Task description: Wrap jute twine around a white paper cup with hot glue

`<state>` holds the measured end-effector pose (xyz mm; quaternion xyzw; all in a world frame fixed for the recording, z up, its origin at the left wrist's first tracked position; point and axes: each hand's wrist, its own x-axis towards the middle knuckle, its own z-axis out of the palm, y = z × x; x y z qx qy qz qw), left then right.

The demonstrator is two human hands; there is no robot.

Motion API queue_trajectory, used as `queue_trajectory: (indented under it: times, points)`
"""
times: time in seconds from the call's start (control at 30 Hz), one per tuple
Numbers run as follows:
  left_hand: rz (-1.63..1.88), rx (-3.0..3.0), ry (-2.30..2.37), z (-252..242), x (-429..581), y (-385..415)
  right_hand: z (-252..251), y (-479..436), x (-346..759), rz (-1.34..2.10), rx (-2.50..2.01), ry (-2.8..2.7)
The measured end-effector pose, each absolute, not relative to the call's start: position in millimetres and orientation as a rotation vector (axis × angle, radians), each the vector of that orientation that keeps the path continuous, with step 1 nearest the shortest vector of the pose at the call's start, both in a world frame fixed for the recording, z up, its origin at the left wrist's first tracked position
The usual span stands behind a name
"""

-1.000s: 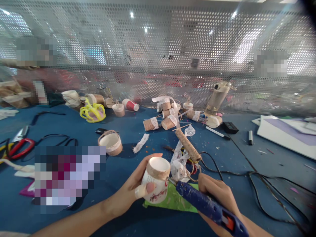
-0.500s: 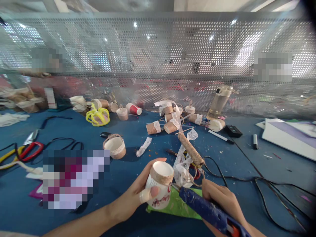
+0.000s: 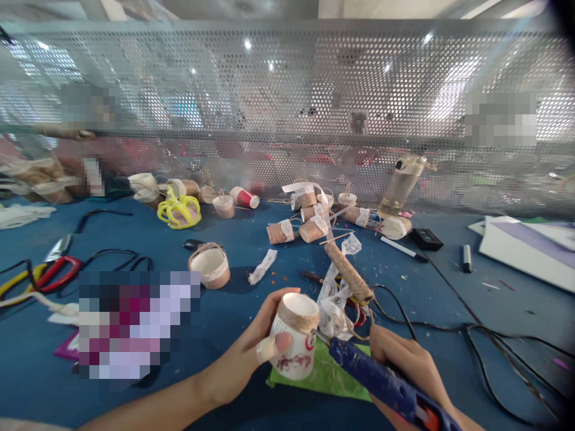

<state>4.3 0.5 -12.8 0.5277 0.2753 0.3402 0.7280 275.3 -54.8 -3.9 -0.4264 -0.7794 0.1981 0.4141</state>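
My left hand (image 3: pixel 240 356), with a pale bandage around its thumb, grips a white paper cup (image 3: pixel 291 362) with red printing. Twine is wound in a band around the cup's upper part, just under the rim. My right hand (image 3: pixel 404 359) is closed around a blue hot glue gun (image 3: pixel 377 377). Its nozzle meets the cup's right side just below the twine band. A strand of twine runs from near my right fingers towards the twine roll (image 3: pixel 348 272), which lies behind the cup. Under the cup and gun is a green sheet (image 3: pixel 345 380).
Lace ribbon (image 3: pixel 335 314) lies behind the cup. A small twine-wrapped basket (image 3: pixel 211 269) stands left of centre; several more lie along the perforated screen (image 3: pixel 251 90). Red-and-yellow scissors (image 3: pixel 56 269) are at far left, black cables (image 3: pixel 476 335) at right, a bottle (image 3: pixel 399 185) at back.
The cup has turned slightly in my left hand, so more of its red mark shows. The glue gun's nozzle stays beside the twine band. The whole view has shifted a little.
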Motion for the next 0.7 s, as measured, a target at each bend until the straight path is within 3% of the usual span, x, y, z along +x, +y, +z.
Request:
queue_trajectory:
  times: [0.7]
  points:
    - [0.659,1.174,0.565,-10.8,4.4,3.2,-12.0,-59.0,276.6,0.550,-1.089,-1.948]
